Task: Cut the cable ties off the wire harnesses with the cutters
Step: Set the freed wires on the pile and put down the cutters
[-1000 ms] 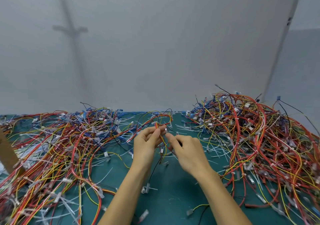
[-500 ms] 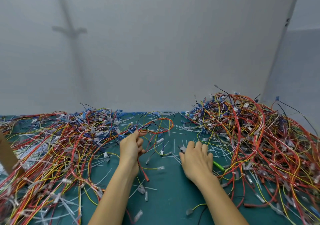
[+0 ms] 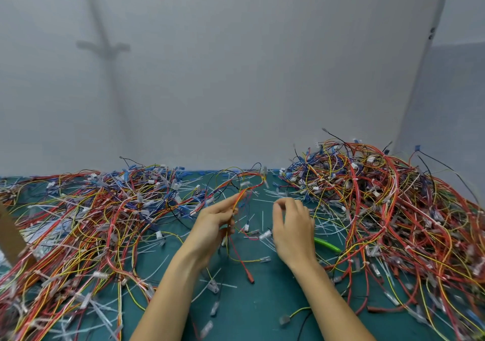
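Note:
My left hand [image 3: 214, 225] is raised over the green mat and pinches a thin wire harness [image 3: 242, 196] of red, orange and yellow wires; its loose ends hang down to the mat, one ending in a red connector [image 3: 249, 277]. My right hand [image 3: 292, 228] hovers just right of it, fingers curled and apart, holding nothing that I can see. The cutters [image 3: 328, 245], with green handles, lie on the mat right behind my right hand, partly hidden by it. Cut white cable ties [image 3: 262, 218] are scattered between my hands.
A big tangle of harnesses [image 3: 78, 225] covers the left of the green mat [image 3: 252, 309]. A taller heap [image 3: 393, 209] fills the right. A brown cardboard piece [image 3: 10, 238] stands at the left edge. A grey wall rises behind.
Half a second ago both hands were down on the mat. My left hand has since lifted a harness. My right hand has risen off the cutters, which stay on the mat.

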